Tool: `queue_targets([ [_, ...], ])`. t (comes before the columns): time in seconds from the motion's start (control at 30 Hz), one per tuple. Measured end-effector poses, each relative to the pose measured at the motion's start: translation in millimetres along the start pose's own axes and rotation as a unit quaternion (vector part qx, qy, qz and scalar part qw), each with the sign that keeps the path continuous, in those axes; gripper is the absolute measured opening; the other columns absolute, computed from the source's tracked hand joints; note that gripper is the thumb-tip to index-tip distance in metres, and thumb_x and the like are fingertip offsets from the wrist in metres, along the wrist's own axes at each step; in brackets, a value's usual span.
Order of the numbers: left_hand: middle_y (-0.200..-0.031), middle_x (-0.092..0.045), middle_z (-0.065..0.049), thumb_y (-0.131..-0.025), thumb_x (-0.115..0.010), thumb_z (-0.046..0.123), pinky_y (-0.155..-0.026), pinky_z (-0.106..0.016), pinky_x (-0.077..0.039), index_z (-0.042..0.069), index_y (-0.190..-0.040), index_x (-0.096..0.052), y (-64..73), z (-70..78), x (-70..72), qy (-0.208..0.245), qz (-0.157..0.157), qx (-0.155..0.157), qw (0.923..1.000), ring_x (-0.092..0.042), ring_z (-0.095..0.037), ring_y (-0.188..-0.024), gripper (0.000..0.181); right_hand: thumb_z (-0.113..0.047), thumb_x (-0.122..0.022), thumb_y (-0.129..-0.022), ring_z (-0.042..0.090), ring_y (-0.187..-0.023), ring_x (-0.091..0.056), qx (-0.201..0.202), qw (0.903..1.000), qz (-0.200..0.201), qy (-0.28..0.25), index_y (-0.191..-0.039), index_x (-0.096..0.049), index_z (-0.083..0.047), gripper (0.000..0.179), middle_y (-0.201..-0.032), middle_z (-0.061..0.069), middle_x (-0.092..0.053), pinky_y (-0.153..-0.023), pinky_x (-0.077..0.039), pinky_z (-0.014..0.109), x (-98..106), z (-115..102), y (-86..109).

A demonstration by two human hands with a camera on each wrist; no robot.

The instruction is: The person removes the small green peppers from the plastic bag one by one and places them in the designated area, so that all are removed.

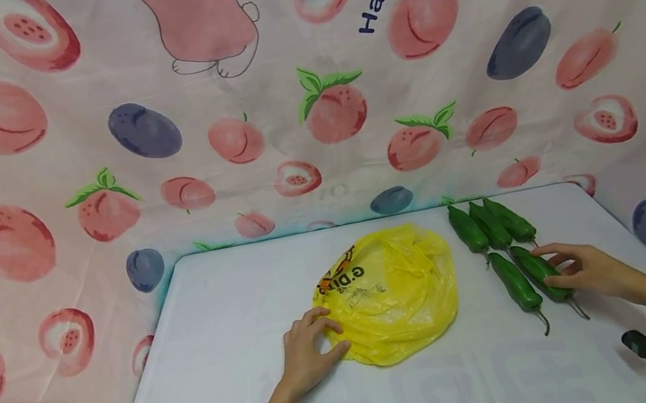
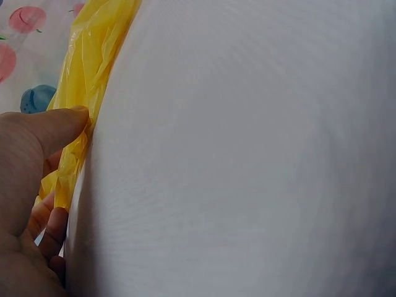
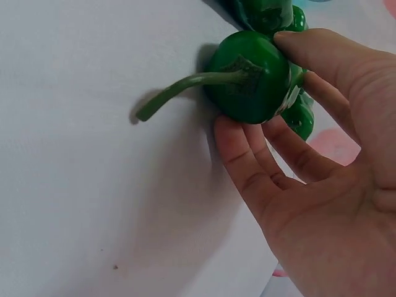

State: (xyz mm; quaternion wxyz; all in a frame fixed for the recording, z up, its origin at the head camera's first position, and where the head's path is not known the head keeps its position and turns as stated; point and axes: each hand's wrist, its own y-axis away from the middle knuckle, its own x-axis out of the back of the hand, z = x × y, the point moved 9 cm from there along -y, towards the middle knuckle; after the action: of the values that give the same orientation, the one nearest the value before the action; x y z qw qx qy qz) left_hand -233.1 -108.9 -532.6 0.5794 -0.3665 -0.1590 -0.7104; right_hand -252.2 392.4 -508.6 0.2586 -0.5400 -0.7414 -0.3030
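On the white table lies a flattened yellow plastic bag (image 1: pixel 398 296) with dark print on its upper left. My left hand (image 1: pixel 310 351) rests at the bag's left edge, thumb and fingers spread apart on the crinkled film. Close up in the left wrist view, the thumb (image 2: pixel 65 127) touches the bag (image 2: pixel 93 55). To the right, my right hand (image 1: pixel 588 270) grips a long green pepper (image 1: pixel 539 271) by its sides. In the right wrist view the pepper's stem end (image 3: pixel 247 77) faces the camera, between the thumb and the fingers.
Beside the gripped pepper lies another green pepper (image 1: pixel 515 283), stem toward me. Several more peppers (image 1: pixel 492 226) sit in a row behind these two. A fruit-printed cloth (image 1: pixel 283 122) rises behind the white table (image 1: pixel 218 306) and along its sides.
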Motion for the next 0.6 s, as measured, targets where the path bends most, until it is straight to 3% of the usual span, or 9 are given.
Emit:
queue_targets([
  [0.3,-0.136,-0.061,-0.002,-0.087,-0.081,0.037,-0.092,-0.05,-0.032,0.027,-0.097,-0.071,-0.2,-0.3,-0.5,-0.006,0.005,-0.001,1.0,-0.053,-0.026,-0.116,0.018,-0.025,-0.076,-0.093,0.036,-0.102,-0.067,0.013,0.9998,-0.008,-0.01,-0.146,-0.049,-0.002,0.063,-0.135,0.035,-0.054,-0.081,-0.057,0.055,-0.6,-1.6,-1.0],
  [0.6,-0.138,-0.06,-0.003,-0.088,-0.081,0.035,-0.093,-0.053,-0.031,0.026,-0.098,-0.07,-0.5,4.7,1.1,-0.006,-0.009,0.004,0.9999,-0.052,-0.028,-0.118,0.018,-0.024,-0.076,-0.094,0.036,-0.103,-0.066,0.015,0.9998,-0.014,-0.009,-0.146,-0.049,-0.001,0.063,-0.137,0.035,-0.052,-0.079,-0.058,0.048,-1.9,-0.8,-1.7],
])
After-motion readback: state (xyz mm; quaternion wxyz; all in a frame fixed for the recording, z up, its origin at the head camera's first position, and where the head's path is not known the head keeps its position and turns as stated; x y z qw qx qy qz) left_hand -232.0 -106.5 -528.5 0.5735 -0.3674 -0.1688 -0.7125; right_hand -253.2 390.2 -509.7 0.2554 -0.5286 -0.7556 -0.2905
